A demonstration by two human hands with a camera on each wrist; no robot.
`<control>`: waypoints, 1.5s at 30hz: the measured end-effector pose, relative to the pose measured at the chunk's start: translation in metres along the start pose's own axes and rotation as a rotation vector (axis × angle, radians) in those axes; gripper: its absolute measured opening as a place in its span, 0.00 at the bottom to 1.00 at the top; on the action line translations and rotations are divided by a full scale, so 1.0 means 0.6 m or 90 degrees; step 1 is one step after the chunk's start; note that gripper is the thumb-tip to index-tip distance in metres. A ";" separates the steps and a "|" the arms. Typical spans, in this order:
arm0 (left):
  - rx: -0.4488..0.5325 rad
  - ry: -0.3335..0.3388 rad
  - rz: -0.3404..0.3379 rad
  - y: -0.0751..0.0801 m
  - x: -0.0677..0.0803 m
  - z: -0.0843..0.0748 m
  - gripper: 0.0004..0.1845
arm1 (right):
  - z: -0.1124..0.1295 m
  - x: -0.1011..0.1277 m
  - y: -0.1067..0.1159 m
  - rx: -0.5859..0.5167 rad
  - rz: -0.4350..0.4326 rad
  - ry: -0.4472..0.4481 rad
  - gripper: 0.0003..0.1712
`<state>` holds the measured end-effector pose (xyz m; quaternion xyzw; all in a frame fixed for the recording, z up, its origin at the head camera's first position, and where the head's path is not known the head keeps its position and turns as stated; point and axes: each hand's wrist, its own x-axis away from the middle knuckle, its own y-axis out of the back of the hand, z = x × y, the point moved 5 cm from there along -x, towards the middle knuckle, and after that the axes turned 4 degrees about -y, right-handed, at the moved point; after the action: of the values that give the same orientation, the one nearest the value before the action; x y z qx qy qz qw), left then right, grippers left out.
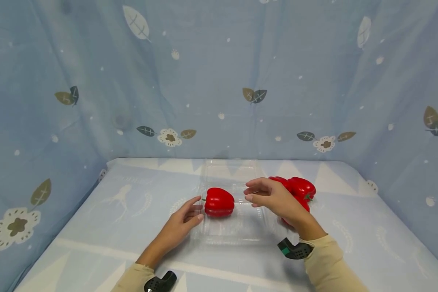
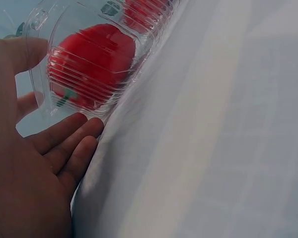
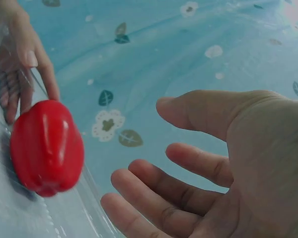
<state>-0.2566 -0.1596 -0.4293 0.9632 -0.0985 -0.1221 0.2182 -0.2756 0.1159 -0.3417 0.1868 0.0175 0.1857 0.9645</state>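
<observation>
A red bell pepper (image 1: 219, 201) (image 2: 92, 64) (image 3: 45, 146) lies in the left part of an open clear plastic clamshell box (image 1: 226, 239) (image 2: 37, 22) (image 3: 64, 218) on the table. My left hand (image 1: 197, 209) (image 2: 54, 99) rests at the box's left rim, fingers straight along the plastic beside the pepper; it also shows in the right wrist view (image 3: 25, 59). My right hand (image 1: 249, 194) (image 3: 139, 144) hovers over the right part of the box with relaxed, spread fingers and holds nothing.
More red peppers (image 1: 301, 188) lie on the table to the right of the box, partly hidden behind my right hand. The box's clear lid (image 1: 230, 170) lies folded back. Blue patterned cloth (image 1: 219, 81) walls the table on three sides.
</observation>
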 end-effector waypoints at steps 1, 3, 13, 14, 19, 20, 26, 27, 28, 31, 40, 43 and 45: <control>0.000 0.000 0.000 -0.001 0.001 0.001 0.31 | -0.001 0.004 0.006 -0.001 -0.003 -0.001 0.28; 0.002 -0.004 -0.002 -0.001 0.001 0.000 0.31 | -0.004 0.010 0.019 -0.013 -0.010 -0.001 0.27; 0.011 0.011 0.002 0.001 0.002 0.001 0.31 | -0.034 0.042 0.079 0.005 -0.050 -0.006 0.27; 0.012 0.014 0.003 0.001 0.003 0.001 0.31 | -0.038 0.046 0.085 0.006 -0.061 -0.006 0.27; 0.015 0.013 0.008 -0.001 0.004 -0.001 0.31 | -0.052 0.071 0.112 0.016 -0.107 0.015 0.27; 0.014 0.011 0.007 -0.001 0.004 -0.002 0.31 | -0.055 0.076 0.117 0.020 -0.114 0.023 0.27; 0.005 0.001 -0.001 0.002 0.002 -0.002 0.31 | -0.076 0.097 0.146 0.041 -0.169 0.060 0.25; 0.006 0.000 -0.001 0.002 0.002 -0.001 0.31 | -0.080 0.100 0.151 0.040 -0.176 0.061 0.25; 0.007 0.000 0.001 0.002 0.002 0.000 0.31 | -0.083 0.102 0.155 0.040 -0.183 0.061 0.24; 0.014 0.004 0.008 0.000 0.003 0.004 0.31 | -0.093 0.109 0.167 0.047 -0.191 0.061 0.25; 0.007 0.004 0.010 -0.002 0.004 0.008 0.31 | -0.128 0.118 0.188 0.075 -0.191 0.028 0.27; 0.008 -0.003 0.009 -0.001 0.003 0.006 0.31 | -0.136 0.116 0.193 0.086 -0.187 0.025 0.27; 0.006 -0.005 0.007 0.001 0.003 0.003 0.31 | -0.139 0.114 0.195 0.087 -0.184 0.033 0.26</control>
<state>-0.2556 -0.1615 -0.4309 0.9632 -0.1056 -0.1243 0.2138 -0.2617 0.2712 -0.3740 0.2427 0.0816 0.0484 0.9655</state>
